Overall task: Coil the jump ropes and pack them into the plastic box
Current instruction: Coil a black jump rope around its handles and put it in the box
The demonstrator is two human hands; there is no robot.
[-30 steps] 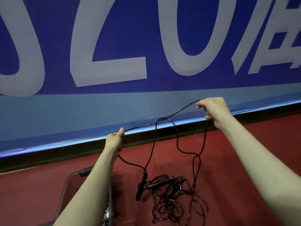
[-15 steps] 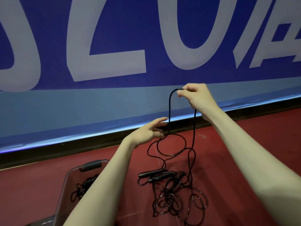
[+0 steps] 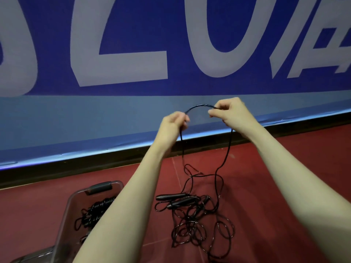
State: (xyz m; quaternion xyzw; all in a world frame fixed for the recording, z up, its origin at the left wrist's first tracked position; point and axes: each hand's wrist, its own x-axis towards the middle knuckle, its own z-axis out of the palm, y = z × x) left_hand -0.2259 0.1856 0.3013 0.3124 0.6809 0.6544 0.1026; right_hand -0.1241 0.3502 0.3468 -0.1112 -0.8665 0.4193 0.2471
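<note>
Head view: left hand (image 3: 173, 123) and right hand (image 3: 230, 112) pinch the jump rope (image 3: 201, 106) near the wall's base.

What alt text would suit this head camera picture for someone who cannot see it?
Two bare hands, left hand and right hand, hold up an arc of black jump rope above a tangled rope pile on red floor. A plastic box at lower left holds coiled rope.

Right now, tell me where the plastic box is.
In the head view the plastic box sits low on the left on the red floor, partly behind the left forearm, left of the tangled jump ropes.
</note>
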